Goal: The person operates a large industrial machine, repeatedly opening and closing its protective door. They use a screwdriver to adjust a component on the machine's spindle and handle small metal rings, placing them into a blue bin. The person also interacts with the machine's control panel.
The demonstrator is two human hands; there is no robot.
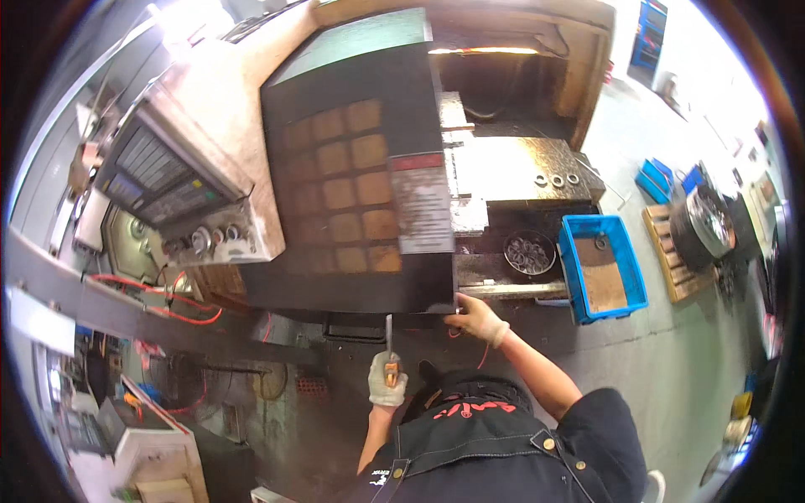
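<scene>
My left hand, in a whitish work glove, is closed around a hand tool with a narrow grey shaft and an orange body. The shaft points away from me, and I cannot make out the tool's exact kind. At the lower right corner of the dark machine door, my gloved right hand has its fingers bent against the door's edge. That door has a gridded window and covers the left part of the machine's opening. Right of it, several metal rings lie on a ledge.
A round container of metal rings sits inside the machine. Next to it stands a blue bin. The control panel juts out at left. Farther right are a wooden pallet and a drum. Red hoses run at left.
</scene>
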